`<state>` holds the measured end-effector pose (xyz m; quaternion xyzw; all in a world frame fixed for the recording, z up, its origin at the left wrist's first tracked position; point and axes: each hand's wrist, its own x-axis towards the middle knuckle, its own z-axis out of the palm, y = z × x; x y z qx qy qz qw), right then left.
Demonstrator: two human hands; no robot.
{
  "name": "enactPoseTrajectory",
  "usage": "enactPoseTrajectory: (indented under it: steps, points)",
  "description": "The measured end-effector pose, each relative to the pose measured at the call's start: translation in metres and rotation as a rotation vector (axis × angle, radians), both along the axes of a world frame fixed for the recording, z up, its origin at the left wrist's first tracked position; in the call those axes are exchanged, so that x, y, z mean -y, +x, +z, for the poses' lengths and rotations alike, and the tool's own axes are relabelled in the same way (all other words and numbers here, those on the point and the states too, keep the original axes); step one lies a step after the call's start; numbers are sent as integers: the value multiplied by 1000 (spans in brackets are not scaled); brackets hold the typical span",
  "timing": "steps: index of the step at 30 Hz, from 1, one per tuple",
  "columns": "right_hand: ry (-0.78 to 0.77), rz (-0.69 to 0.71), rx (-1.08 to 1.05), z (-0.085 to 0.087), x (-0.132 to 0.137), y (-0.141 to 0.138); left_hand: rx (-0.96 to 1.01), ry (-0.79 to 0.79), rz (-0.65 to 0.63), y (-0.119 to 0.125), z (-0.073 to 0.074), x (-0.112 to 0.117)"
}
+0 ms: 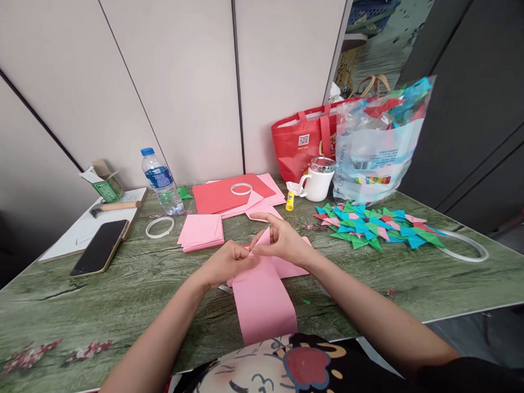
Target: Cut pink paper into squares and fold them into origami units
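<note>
A long strip of pink paper (265,300) hangs from between my hands toward the table's front edge, its far end folded up. My left hand (225,263) is closed, pinching the paper near the fold. On the other side my right hand (282,241) grips the raised pink corner between thumb and fingers. More pink paper (291,267) lies flat beneath my hands. To the left sits a stack of pink paper squares (201,231). Behind are red paper sheets (227,193) with a white tape ring (241,188) on top.
Left stand a water bottle (160,180), a tape ring (160,227), a phone (100,247), a hammer (117,206) and a small box (106,186). Right are a glue stick (290,201), a white mug (318,180), folded paper pieces (376,223), a plastic bag (377,151) and a red bag (292,151).
</note>
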<state>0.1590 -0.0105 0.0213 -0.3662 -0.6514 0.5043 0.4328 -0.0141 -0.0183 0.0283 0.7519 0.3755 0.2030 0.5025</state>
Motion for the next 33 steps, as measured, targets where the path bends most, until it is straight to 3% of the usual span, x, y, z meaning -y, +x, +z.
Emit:
enactPoseTrajectory:
  steps: [9,18,25,30,33]
  points:
    - [51,8,61,1,-3,4,-70,21,-61,-3,-1,-3]
    - [37,-170,-238,9,-17,28,-94,7,-156,-5,6,-1]
    - [51,64,-69,5,-10,17,-88,0,-110,-5,4,-1]
    - [81,-35,-80,9,-12,25,-87,-7,-124,-6,4,-1]
    - [87,-14,-89,11,-11,26,-82,-6,-118,-6,4,-1]
